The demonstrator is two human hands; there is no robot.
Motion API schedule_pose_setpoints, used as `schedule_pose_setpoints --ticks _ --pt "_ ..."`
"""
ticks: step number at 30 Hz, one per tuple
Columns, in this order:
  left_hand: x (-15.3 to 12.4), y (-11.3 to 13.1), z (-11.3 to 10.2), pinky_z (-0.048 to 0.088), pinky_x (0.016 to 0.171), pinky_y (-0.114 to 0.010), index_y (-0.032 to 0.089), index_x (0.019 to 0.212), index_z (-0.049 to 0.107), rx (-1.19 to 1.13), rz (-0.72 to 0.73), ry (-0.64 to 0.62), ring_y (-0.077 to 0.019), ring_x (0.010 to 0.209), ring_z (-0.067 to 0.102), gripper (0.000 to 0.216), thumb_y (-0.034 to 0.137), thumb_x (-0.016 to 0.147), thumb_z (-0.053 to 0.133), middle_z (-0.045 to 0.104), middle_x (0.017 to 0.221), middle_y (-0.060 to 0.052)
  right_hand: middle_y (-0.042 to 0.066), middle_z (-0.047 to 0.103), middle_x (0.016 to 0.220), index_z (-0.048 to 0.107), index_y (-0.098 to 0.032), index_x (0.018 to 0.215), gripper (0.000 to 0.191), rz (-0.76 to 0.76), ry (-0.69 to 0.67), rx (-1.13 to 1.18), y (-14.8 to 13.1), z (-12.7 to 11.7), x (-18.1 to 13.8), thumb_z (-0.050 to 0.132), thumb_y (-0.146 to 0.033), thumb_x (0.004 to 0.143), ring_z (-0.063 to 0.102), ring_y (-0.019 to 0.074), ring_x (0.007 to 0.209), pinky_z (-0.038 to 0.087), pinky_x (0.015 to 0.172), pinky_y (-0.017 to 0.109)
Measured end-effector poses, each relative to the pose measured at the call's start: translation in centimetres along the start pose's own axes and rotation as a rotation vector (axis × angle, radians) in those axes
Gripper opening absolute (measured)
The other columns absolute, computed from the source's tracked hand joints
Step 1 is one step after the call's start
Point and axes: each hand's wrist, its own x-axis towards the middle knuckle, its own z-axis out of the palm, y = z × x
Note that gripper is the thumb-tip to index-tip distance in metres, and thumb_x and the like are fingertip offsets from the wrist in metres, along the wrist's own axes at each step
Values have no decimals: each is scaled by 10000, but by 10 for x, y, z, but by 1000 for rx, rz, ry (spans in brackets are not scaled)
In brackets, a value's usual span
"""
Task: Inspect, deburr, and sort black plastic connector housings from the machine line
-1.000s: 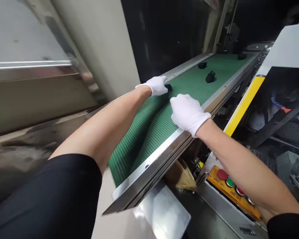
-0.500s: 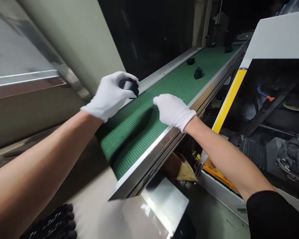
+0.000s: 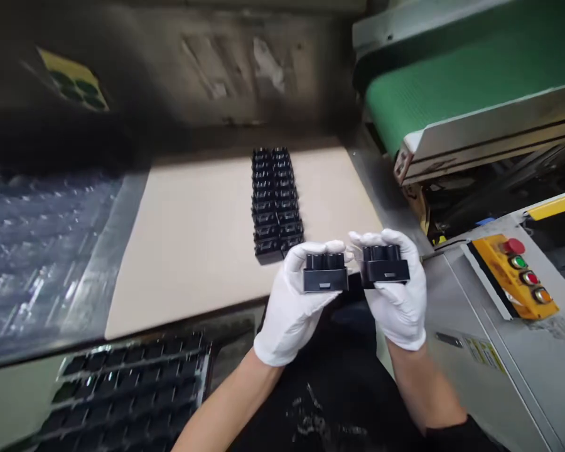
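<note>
Beige benchtop (image 3: 183, 263) with black connector rows (image 3: 277, 201)

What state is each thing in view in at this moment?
Left hand: white-gloved, gripping a black plastic connector, held up.
Right hand: white-gloved, gripping a second black plastic connector, held up.
Rows of black connectors: two lines side by side, on a beige sheet.
Green conveyor belt: cannot tell whether moving.
Yellow control panel: cannot tell whether lit.

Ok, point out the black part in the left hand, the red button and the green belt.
Black part (image 3: 325, 274): head view, on its front face, held in the left hand (image 3: 294, 316).
Red button (image 3: 515, 246): head view, on its round top.
Green belt (image 3: 461, 75): head view, on its upper surface.
</note>
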Motion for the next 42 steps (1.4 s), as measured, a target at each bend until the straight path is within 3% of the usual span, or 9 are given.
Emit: schedule_pose_setpoints --ticks 4,10,16,21,27,37,42 --pt "-41 -24 -29 619 1079 -369 316 1152 757 -30 -73 80 -254 1266 711 495 261 738 1023 741 1265 -26 24 750 1277 648 -372 1256 506 160 -5 -20 42 6 -40 910 -470 834 702 297 1311 536 1222 567" --pt "-64 -46 -47 585 1129 -369 331 1133 762 -51 -216 93 -245 1293 696 486 235 732 1018 750 1258 -16 20 753 1261 664 -361 1242 491 238 94 -80 55 -5 -76 913 -445 828 700 273 1302 538 1229 528" --pt "-60 -65 -57 591 1117 -371 331 1133 752 -27 -314 40 -240 1284 702 499 232 726 1023 751 1266 -17 24 758 1291 712 -345 1224 454 233 164 -54 66 -18 -88 932 -421 835 695 264 1326 535 1236 519" --pt "-51 -73 -64 618 1022 -289 326 1133 763 -22 -328 28 -201 1182 731 503 218 717 1023 757 1230 -11 41 746 1369 724 -303 1203 461 289 88 -89 69 -31 -84 953 -401 815 685 268 1353 490 1267 522" --pt "-44 -79 -70 637 950 -291 310 1139 772 1 -323 19 -208 1116 742 517 224 699 1031 752 1203 -24 31 764 1331 732 -300 1226 436 274 78 -56 74 -36 -78 933 -348 842 718 249 1298 538 1219 476" --pt "-40 -80 -56 614 1082 -409 300 1128 779 28 -334 -39 -273 1222 730 502 260 699 1036 766 1263 -50 30 761 1336 742 -308 1213 425 251 111 -113 64 -41 -81 932 -350 835 707 252 1312 540 1226 471" --pt "-45 -81 -51 620 1037 -340 302 1142 794 6 -343 -16 -245 1200 730 504 224 701 1024 769 1240 -41 22 763 1327 756 -317 1215 393 270 144 -99 62 -43 -87 912 -310 856 709 252 1306 559 1208 461"
